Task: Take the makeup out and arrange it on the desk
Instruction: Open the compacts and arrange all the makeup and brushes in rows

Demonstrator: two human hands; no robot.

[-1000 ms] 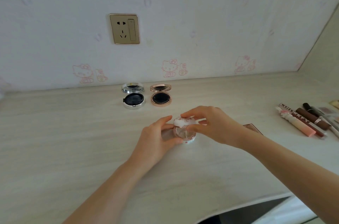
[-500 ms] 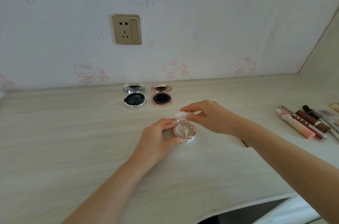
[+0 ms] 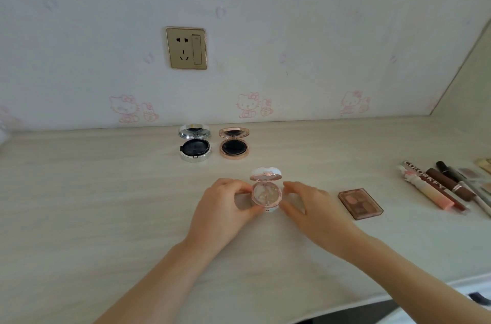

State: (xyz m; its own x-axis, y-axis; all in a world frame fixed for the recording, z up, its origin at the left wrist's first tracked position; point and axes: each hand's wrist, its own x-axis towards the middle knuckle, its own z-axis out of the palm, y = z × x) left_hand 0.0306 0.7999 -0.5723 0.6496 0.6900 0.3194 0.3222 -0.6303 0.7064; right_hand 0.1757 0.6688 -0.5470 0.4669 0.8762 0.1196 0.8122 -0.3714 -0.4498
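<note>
Two hands met at a small pink compact (image 3: 266, 195) that stood open, lid raised, at the middle of the surface (image 3: 79, 204). The left hand (image 3: 225, 209) gripped its base between thumb and curled forefinger. The right hand (image 3: 312, 208) lay relaxed and uncurled just beside it, contact uncertain. Behind stood a silver compact (image 3: 195, 148) and a rose-gold compact (image 3: 233, 145), both open. A brown palette (image 3: 360, 203) and lip tubes (image 3: 435, 188) lay to the right.
</note>
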